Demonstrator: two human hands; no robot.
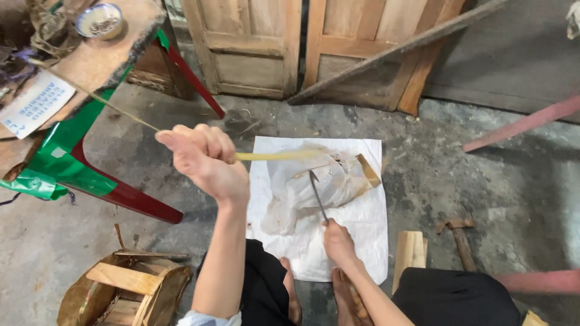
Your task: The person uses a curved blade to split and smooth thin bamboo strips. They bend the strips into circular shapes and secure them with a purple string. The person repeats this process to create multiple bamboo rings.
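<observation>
While raised, left hand (204, 158) fisted on a bamboo strip (275, 156), right hand (337, 240) (low) gripping a knife (318, 194) over white sheet (362, 223)

Strip (275, 156): thin, pale yellow bamboo sliver, long, nearly level, pinched in my raised left fist, tail running far-left past stool. Knife (318, 194): slim dark blade, hooked tip, pointing far, tilted slightly left, handle in my right fist, over crumpled cloth on white sheet, tip just below strip.

White sheet (362, 223) on the floor ahead — hammer (460, 238) right, wooden stool (124, 290) left
</observation>
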